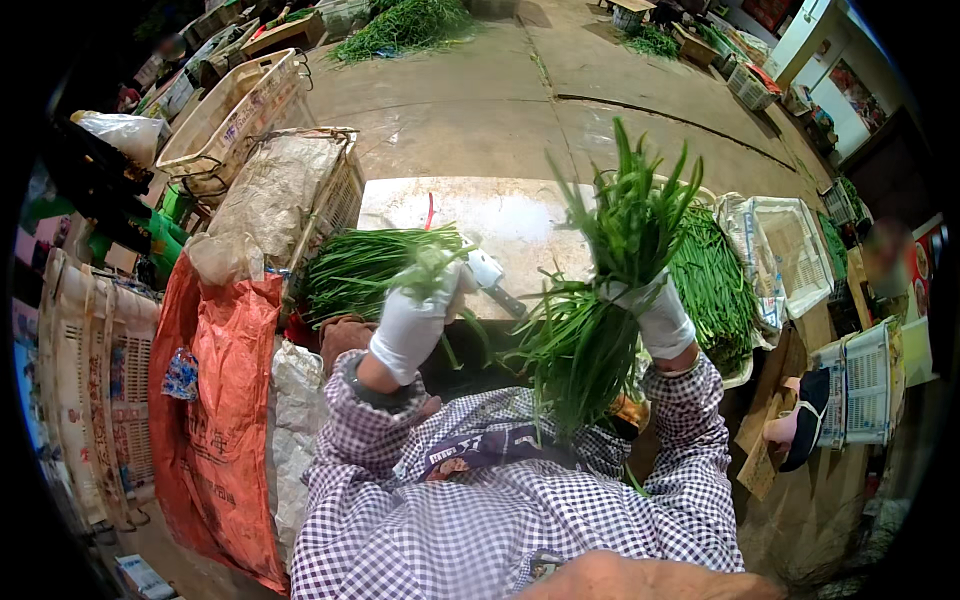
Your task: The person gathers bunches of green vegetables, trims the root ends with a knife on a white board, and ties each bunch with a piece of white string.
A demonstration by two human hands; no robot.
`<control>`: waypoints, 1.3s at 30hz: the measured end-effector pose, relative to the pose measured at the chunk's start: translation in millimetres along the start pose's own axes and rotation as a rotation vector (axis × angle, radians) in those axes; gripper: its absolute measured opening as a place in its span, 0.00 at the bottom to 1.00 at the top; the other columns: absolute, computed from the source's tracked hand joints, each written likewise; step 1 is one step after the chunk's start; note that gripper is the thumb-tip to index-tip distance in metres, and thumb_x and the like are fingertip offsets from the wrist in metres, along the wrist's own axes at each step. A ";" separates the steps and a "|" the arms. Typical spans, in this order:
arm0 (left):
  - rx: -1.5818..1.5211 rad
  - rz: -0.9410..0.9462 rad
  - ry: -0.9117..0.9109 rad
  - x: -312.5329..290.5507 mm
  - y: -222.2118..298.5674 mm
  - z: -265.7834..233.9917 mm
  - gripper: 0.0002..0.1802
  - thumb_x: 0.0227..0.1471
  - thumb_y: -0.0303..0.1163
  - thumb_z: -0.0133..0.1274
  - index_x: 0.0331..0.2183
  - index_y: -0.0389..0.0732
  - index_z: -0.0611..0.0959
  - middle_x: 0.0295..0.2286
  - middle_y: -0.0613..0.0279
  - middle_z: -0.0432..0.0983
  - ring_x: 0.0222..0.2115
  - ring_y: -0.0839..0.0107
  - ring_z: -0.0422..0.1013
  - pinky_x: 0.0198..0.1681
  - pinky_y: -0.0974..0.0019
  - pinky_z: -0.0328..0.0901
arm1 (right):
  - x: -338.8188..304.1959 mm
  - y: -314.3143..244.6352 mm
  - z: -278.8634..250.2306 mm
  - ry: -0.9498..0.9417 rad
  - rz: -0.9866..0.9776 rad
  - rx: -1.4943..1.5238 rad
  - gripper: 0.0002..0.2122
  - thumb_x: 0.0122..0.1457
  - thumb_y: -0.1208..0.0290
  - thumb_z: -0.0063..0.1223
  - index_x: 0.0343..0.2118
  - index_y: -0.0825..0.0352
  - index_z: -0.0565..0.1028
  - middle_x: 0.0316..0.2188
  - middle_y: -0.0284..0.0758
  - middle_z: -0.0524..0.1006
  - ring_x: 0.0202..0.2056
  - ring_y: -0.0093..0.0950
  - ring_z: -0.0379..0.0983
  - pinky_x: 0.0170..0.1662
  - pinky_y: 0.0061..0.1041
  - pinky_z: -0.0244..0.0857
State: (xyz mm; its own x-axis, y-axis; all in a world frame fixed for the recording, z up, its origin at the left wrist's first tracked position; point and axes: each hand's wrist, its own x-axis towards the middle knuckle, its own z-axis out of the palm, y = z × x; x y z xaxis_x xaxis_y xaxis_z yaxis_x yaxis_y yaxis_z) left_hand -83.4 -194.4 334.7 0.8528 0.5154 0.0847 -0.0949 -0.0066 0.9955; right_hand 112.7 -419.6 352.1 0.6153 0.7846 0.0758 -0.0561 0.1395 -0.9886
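Observation:
My right hand [655, 315], in a white glove, is closed around a thick bunch of garlic chives [635, 225]. The bunch stands upright, with loose leaves drooping below the grip. My left hand [412, 325], also gloved, is raised by the near left of the white board [545, 215]. Its fingers are somewhat blurred and appear closed on a small tuft of pale green leaves [428, 268]. Just behind it, a pile of chives [365, 262] lies across the board's left side. A knife [487, 270] with a wide blade rests between my hands, its dark handle toward me.
At the right stands a basket of chives [710, 290], beside an open white crate [792, 245]. An orange-red sack [222, 400] hangs at my left, below a covered crate [285, 190]. A heap of greens [405, 28] lies on the floor beyond.

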 end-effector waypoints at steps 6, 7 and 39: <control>-0.181 -0.411 -0.228 -22.3 -119.7 -6.4 0.13 0.62 0.38 0.47 0.34 0.38 0.80 0.24 0.66 0.73 0.25 0.78 0.67 0.29 0.73 0.63 | -3.6 -1.4 -23.6 0.191 0.009 0.209 0.14 0.53 0.76 0.61 0.43 0.69 0.74 0.35 0.33 0.78 0.32 0.26 0.76 0.35 0.25 0.72; 0.485 -0.204 -0.498 -23.2 -172.6 -15.2 0.12 0.59 0.34 0.50 0.39 0.36 0.80 0.31 0.61 0.77 0.31 0.72 0.71 0.36 0.68 0.67 | -2.6 -3.3 -21.2 0.180 0.013 0.195 0.16 0.52 0.77 0.61 0.44 0.68 0.74 0.35 0.33 0.78 0.33 0.27 0.76 0.36 0.26 0.72; -0.115 0.088 0.035 24.7 -53.3 44.2 0.08 0.50 0.20 0.58 0.35 0.37 0.82 0.34 0.67 0.76 0.32 0.80 0.72 0.39 0.75 0.68 | 12.5 31.8 35.3 -0.070 0.002 0.269 0.14 0.56 0.79 0.56 0.46 0.67 0.72 0.40 0.35 0.76 0.38 0.26 0.73 0.37 0.24 0.72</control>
State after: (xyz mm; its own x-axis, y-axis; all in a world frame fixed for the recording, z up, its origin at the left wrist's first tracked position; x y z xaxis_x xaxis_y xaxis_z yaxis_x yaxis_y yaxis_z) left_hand -34.6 -219.3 285.7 0.8202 0.5470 0.1677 -0.2284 0.0442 0.9726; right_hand 90.9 -384.0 326.2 0.5601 0.8233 0.0921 -0.2694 0.2861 -0.9195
